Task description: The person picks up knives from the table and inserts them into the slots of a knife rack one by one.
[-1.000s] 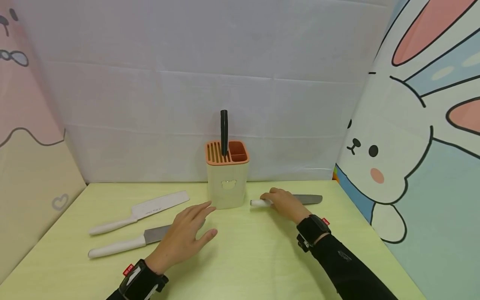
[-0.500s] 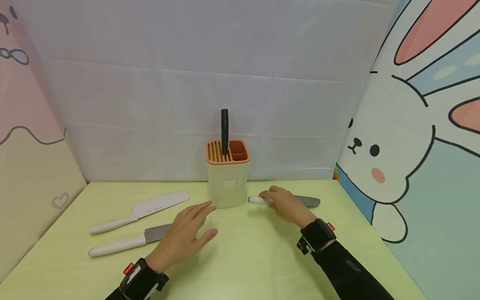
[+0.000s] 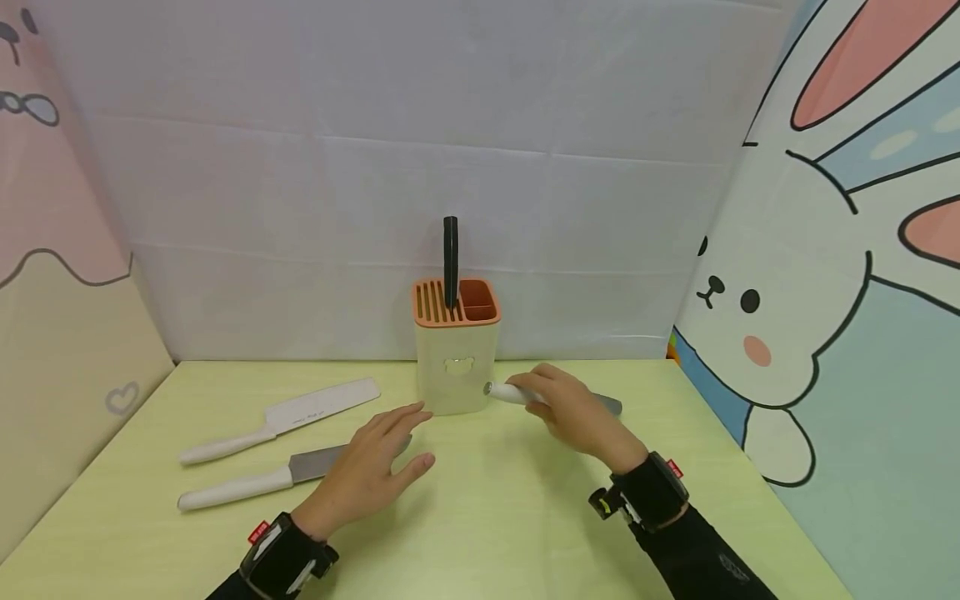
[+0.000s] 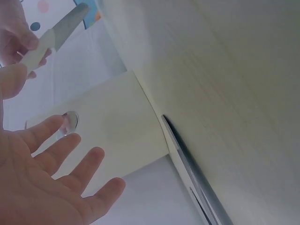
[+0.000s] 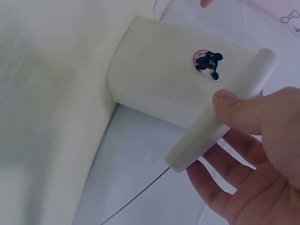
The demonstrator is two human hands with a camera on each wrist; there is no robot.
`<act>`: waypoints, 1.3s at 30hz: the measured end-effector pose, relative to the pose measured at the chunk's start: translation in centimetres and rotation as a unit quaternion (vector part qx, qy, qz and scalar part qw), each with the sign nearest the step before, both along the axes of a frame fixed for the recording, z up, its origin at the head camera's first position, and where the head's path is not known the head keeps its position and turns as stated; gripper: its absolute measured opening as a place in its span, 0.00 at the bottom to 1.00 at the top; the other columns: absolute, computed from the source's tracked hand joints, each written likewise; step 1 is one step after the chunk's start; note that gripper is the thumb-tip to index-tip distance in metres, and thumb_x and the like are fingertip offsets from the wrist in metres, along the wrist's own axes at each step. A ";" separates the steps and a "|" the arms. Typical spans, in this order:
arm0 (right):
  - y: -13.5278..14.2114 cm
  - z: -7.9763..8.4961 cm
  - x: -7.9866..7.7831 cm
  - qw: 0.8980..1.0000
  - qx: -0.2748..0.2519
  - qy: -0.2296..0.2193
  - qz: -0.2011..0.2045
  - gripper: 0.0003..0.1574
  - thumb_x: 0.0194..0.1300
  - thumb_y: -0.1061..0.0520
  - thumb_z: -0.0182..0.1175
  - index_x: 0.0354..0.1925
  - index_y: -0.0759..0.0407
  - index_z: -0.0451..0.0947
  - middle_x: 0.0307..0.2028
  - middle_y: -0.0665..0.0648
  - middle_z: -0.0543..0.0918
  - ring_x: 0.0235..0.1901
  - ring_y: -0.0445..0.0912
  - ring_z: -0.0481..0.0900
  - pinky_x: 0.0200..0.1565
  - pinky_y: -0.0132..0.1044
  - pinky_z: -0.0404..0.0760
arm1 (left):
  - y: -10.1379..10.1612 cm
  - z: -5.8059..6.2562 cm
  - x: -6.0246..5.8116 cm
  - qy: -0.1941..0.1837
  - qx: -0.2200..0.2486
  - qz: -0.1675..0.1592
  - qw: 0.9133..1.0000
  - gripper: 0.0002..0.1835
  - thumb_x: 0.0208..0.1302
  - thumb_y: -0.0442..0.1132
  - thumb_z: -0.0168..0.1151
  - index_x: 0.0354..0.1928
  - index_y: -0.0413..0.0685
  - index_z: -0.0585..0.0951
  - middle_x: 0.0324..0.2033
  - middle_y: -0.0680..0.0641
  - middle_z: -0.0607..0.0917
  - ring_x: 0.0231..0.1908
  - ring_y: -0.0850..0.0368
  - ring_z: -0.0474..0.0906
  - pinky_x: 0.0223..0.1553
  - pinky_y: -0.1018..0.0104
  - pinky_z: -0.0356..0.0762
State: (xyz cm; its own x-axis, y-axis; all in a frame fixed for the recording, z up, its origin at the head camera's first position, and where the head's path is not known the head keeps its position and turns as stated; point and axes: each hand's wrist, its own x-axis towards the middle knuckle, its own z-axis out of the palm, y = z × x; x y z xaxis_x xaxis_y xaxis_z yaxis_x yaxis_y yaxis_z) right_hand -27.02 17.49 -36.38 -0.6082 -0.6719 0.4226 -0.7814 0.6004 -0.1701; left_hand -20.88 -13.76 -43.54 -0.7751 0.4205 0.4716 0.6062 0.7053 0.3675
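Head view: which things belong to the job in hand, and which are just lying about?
Likely part of the job:
white-handled knife, held in the right hand
knife block, with a black handle standing in it

Apparently just lying about for now:
cleaver
second knife, its blade partly hidden by the left hand

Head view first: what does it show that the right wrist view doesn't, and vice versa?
Only the head view shows the broad, white-handled metal cleaver and the orange slotted top with an upright black handle. Only the right wrist view shows the palm side of the right hand. Both show that hand gripping a white-handled metal knife near the cream, box-shaped holder.
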 end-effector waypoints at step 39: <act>-3.8 4.7 3.6 0.970 -0.240 -0.039 0.008 0.28 0.64 0.62 0.63 0.61 0.53 0.70 0.50 0.51 0.76 0.45 0.42 0.77 0.44 0.36 0.81 | -0.2 -0.3 -0.3 -0.045 0.039 -0.004 0.998 0.32 0.69 0.61 0.52 0.69 0.57 0.63 0.68 0.49 0.63 0.65 0.49 0.58 0.56 0.39 0.65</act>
